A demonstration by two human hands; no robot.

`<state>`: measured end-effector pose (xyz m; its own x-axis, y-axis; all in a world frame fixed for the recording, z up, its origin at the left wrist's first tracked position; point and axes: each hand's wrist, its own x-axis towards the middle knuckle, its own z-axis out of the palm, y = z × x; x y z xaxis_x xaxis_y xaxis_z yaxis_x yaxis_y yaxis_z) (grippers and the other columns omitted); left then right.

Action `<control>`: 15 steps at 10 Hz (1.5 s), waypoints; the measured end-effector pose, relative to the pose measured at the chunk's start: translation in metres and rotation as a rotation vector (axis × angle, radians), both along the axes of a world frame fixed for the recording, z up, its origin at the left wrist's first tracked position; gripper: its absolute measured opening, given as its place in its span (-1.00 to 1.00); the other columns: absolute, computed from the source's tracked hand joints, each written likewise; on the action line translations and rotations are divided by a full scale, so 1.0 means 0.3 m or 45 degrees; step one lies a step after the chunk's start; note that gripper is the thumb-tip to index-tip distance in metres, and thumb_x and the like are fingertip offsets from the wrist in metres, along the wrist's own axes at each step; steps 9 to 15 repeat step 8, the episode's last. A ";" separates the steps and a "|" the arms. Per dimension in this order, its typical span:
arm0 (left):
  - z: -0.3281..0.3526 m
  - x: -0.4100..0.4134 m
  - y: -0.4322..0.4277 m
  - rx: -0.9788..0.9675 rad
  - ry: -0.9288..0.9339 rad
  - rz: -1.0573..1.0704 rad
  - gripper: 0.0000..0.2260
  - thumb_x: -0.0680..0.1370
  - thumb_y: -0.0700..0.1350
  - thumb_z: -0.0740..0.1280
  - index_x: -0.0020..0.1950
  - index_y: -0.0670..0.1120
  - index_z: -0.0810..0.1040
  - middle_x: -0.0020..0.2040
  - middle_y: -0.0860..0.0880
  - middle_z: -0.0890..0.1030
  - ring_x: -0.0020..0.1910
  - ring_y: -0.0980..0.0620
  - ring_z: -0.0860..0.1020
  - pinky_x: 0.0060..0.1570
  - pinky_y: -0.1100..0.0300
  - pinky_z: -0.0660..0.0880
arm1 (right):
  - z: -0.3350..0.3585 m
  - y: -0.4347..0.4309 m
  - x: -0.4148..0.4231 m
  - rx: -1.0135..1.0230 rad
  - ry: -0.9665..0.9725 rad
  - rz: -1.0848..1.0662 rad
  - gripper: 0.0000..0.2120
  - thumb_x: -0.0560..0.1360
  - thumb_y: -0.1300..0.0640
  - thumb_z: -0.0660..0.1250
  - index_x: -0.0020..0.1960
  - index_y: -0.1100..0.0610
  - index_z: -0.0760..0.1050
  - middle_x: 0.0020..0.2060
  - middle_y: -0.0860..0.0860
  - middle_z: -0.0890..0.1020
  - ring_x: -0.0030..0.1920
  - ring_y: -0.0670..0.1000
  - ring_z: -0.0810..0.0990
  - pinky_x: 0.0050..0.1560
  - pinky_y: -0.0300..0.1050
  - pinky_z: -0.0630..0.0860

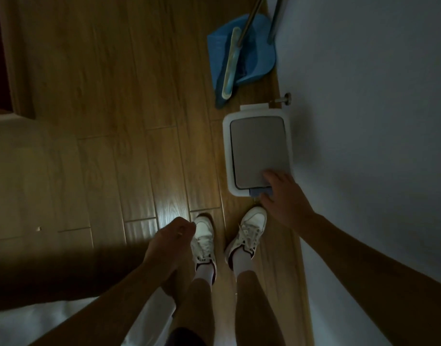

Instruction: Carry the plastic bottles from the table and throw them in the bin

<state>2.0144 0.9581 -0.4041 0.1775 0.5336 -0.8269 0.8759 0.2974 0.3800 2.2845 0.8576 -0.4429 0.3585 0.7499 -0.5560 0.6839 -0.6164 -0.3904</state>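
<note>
A white bin [258,113] with a grey lid [258,147] stands on the wooden floor against the wall on the right, and the lid lies flat and closed. My right hand [284,196] rests on the lid's near edge, fingers spread over the blue tab [258,192] at the front, holding nothing. My left hand [174,242] hangs loosely curled above my left shoe, with nothing in it. No plastic bottle is in view.
A blue dustpan [254,51] with a broom [230,71] lies on the floor beyond the bin. A metal doorstop [285,98] juts from the white wall. My white shoes [249,228] stand just before the bin. A pale cabinet is at left.
</note>
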 end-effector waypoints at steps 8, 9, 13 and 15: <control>0.080 -0.052 0.090 0.108 -0.008 -0.039 -0.83 0.63 0.10 0.28 0.04 0.05 0.57 -0.08 0.07 0.65 -0.19 0.06 0.64 -0.24 0.15 0.52 | 0.052 -0.025 -0.024 -0.423 0.292 -0.173 -0.84 0.56 0.07 0.26 0.00 0.15 0.52 -0.14 0.07 0.62 -0.02 0.14 0.63 -0.33 -0.28 0.36; 0.080 -0.052 0.090 0.108 -0.008 -0.039 -0.83 0.63 0.10 0.28 0.04 0.05 0.57 -0.08 0.07 0.65 -0.19 0.06 0.64 -0.24 0.15 0.52 | 0.052 -0.025 -0.024 -0.423 0.292 -0.173 -0.84 0.56 0.07 0.26 0.00 0.15 0.52 -0.14 0.07 0.62 -0.02 0.14 0.63 -0.33 -0.28 0.36; 0.080 -0.052 0.090 0.108 -0.008 -0.039 -0.83 0.63 0.10 0.28 0.04 0.05 0.57 -0.08 0.07 0.65 -0.19 0.06 0.64 -0.24 0.15 0.52 | 0.052 -0.025 -0.024 -0.423 0.292 -0.173 -0.84 0.56 0.07 0.26 0.00 0.15 0.52 -0.14 0.07 0.62 -0.02 0.14 0.63 -0.33 -0.28 0.36; 0.080 -0.052 0.090 0.108 -0.008 -0.039 -0.83 0.63 0.10 0.28 0.04 0.05 0.57 -0.08 0.07 0.65 -0.19 0.06 0.64 -0.24 0.15 0.52 | 0.052 -0.025 -0.024 -0.423 0.292 -0.173 -0.84 0.56 0.07 0.26 0.00 0.15 0.52 -0.14 0.07 0.62 -0.02 0.14 0.63 -0.33 -0.28 0.36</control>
